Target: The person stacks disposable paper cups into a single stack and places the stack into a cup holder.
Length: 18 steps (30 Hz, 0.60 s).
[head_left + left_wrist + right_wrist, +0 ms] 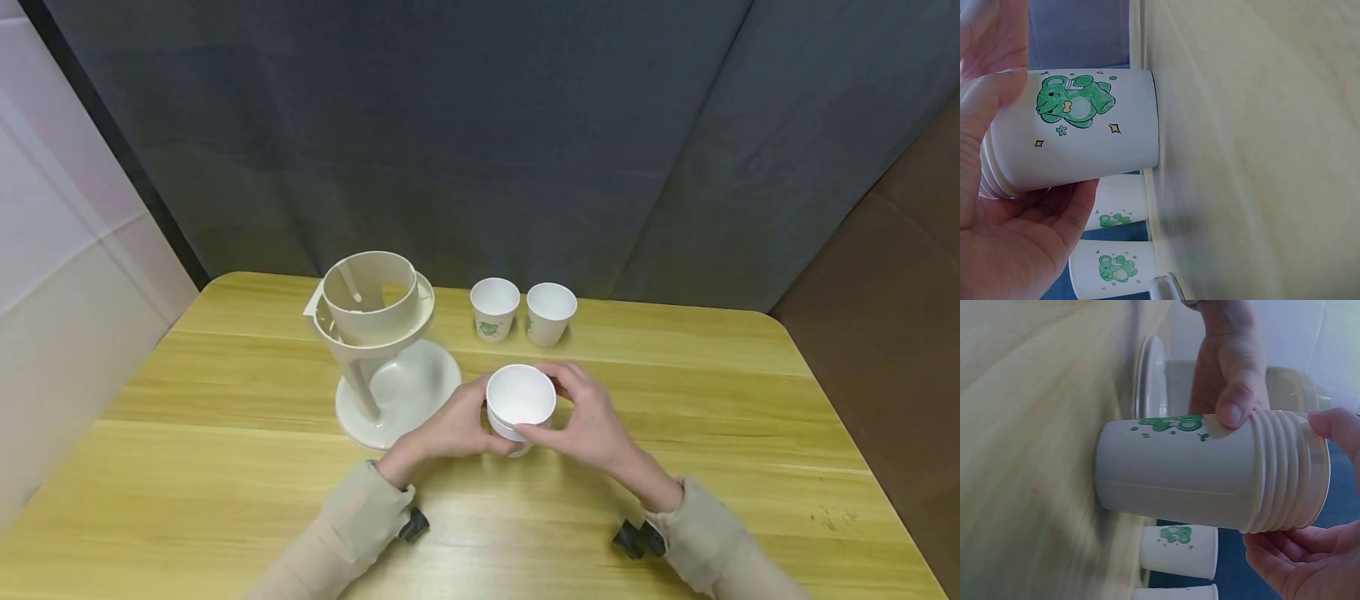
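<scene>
A stack of white paper cups (521,396) stands upright at the middle of the table, held between both hands. My left hand (461,421) grips the lower cups of the stack, thumb in front. At the top, my right hand (585,417) pinches the uppermost cup around its rim, with thumb and fingers on opposite sides. Several rims (1275,472) show close together in the right wrist view, the topmost a little apart from the others. A green cartoon bear (1075,103) is printed on the outer cup in the left wrist view.
Two single paper cups, a left one (495,310) and a right one (551,314), stand side by side behind the stack. To the left is a cream plastic stand (360,387) with a ring-shaped holder (375,325) above a round base (420,383). A dark curtain (450,142) hangs behind the table.
</scene>
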Each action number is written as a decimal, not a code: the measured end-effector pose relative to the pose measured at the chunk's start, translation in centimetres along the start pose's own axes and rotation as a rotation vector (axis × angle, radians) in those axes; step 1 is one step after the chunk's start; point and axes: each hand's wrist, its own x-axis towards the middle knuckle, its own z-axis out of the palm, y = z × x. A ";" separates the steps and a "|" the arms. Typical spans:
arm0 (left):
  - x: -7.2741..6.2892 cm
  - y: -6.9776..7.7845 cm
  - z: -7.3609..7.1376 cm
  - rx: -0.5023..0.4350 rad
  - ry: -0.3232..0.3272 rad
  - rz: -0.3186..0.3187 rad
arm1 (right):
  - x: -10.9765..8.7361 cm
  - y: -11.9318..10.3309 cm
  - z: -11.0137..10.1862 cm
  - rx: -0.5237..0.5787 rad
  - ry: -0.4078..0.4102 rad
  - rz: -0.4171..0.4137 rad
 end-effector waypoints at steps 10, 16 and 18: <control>0.0 0.1 0.0 0.013 0.005 -0.004 | -0.5 0.5 0.3 0.001 0.001 -0.010; 0.0 0.2 0.0 0.016 0.007 -0.003 | -0.5 0.5 0.4 -0.011 0.002 0.000; 0.0 0.1 0.0 0.016 0.008 -0.002 | -0.6 0.5 0.4 -0.016 0.003 -0.004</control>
